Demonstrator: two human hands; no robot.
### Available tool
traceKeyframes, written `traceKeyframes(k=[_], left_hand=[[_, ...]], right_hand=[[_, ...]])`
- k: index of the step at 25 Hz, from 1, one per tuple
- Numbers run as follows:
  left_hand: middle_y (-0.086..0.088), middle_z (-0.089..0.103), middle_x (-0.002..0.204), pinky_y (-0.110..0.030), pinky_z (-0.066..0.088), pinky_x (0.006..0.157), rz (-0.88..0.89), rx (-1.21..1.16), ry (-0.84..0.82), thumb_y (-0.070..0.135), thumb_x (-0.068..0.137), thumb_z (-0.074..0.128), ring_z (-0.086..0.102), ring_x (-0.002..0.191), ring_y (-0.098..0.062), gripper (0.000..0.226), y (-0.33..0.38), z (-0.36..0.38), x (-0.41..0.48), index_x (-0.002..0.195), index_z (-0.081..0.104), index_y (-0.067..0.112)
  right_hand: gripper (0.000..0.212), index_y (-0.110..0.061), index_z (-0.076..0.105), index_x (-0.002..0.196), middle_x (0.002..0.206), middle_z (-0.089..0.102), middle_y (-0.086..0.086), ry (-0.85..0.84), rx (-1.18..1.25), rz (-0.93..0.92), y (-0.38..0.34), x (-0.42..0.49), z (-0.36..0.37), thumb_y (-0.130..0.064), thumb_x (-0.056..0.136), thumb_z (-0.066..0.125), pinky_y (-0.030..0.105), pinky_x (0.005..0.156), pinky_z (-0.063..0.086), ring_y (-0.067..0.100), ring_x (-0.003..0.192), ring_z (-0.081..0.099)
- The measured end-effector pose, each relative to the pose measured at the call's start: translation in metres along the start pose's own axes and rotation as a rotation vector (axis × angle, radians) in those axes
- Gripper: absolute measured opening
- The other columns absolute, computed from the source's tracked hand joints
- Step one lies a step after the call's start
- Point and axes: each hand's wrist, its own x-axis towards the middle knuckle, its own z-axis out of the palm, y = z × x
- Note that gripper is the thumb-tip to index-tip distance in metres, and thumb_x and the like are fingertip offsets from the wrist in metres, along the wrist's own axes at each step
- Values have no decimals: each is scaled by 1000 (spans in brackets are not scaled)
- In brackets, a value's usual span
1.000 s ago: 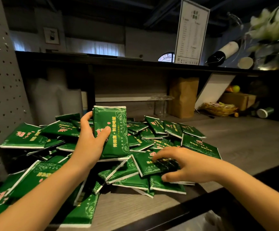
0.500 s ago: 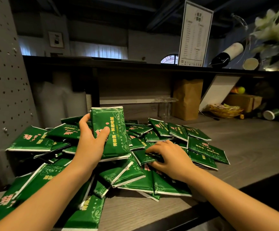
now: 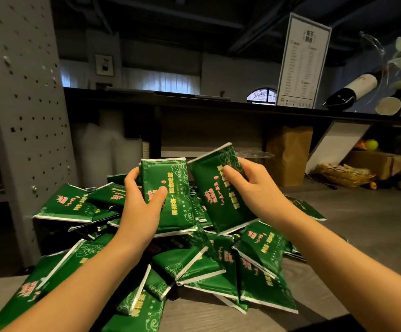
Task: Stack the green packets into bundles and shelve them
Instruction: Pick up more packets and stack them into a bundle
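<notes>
A loose heap of green packets [image 3: 194, 267] with white edges and pink and yellow print covers the wooden counter. My left hand [image 3: 142, 202] grips one green packet [image 3: 173, 197] upright above the heap, thumb on its front and fingers behind. Right beside it my right hand [image 3: 254, 188] holds a second green packet [image 3: 215, 188], tilted, with its upper corner close to the first one's top edge. Both packets are lifted off the pile.
A grey perforated panel [image 3: 24, 116] stands at the left. A dark shelf [image 3: 218, 104] runs overhead with a menu sign [image 3: 302, 61] and a lying wine bottle [image 3: 352, 89]. A brown paper bag [image 3: 288, 156], a basket [image 3: 345, 174] and a cardboard box [image 3: 374, 161] sit at the back right.
My right hand has picked a packet out of the heap and raised it next to the one in my left hand. The left hand kept its packet upright.
</notes>
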Motion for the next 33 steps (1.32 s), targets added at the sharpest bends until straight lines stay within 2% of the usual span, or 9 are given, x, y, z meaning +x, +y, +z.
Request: traceKeyframes(k=[5,7,10,13,18,24,26,29,33], left_hand=[[3,58,112,-37,51,87,-9,-110,14,13,97,44,60,100,-13,48,3,3,-2,139,26,29],[1,60,111,-36,52,84,0,-180,31,16,99,39,62,97,-12,41,5,3,-1,136,29,31],[3,65,102,-27,53,73,10,-231,43,25,100,38,65,85,-6,37,5,1,2,134,28,34],[0,59,120,-22,51,80,26,-163,28,22,95,49,61,104,-10,55,0,-3,4,141,20,30],[6,58,113,-14,53,68,81,-68,60,12,93,52,61,91,-1,57,-6,-9,9,137,23,32],[13,55,104,-9,49,62,122,-52,194,9,93,51,56,79,0,53,0,-19,15,131,27,38],[8,54,111,-20,53,75,128,-38,243,10,94,50,56,86,-4,53,1,-22,20,133,26,36],[1,47,134,-44,43,102,125,-3,278,13,94,51,54,111,-15,59,-3,-23,24,142,23,32],[0,45,137,-48,40,104,129,2,324,14,94,51,51,118,-18,61,-5,-26,27,144,21,30]], right_hand=[[21,-22,63,92,85,71,-6,-46,280,74,-14,13,41,-18,99,44,21,65,54,6,77,68],[21,-29,61,90,95,66,-7,5,215,29,-9,18,59,-20,99,44,19,76,49,6,88,64],[18,-37,53,97,108,47,-10,35,144,7,-5,25,81,-22,99,44,-1,84,32,2,107,47],[22,-33,47,117,117,41,-9,1,161,-11,-4,32,97,-21,99,42,-7,86,23,-10,111,37],[51,-23,22,149,135,35,-8,-84,184,34,4,43,99,-30,101,35,16,102,23,1,127,33],[31,-19,52,129,118,56,-1,-1,-124,55,52,53,59,-17,99,42,19,83,43,11,108,53],[31,-19,53,127,122,58,2,-52,-230,73,63,51,53,-18,98,44,20,85,44,12,108,53],[42,-23,40,140,140,47,-1,-263,-365,23,64,43,55,-25,99,44,26,105,32,13,127,42],[60,-32,13,150,154,24,-10,-474,-372,-91,46,31,72,-30,99,44,22,113,14,7,141,17]])
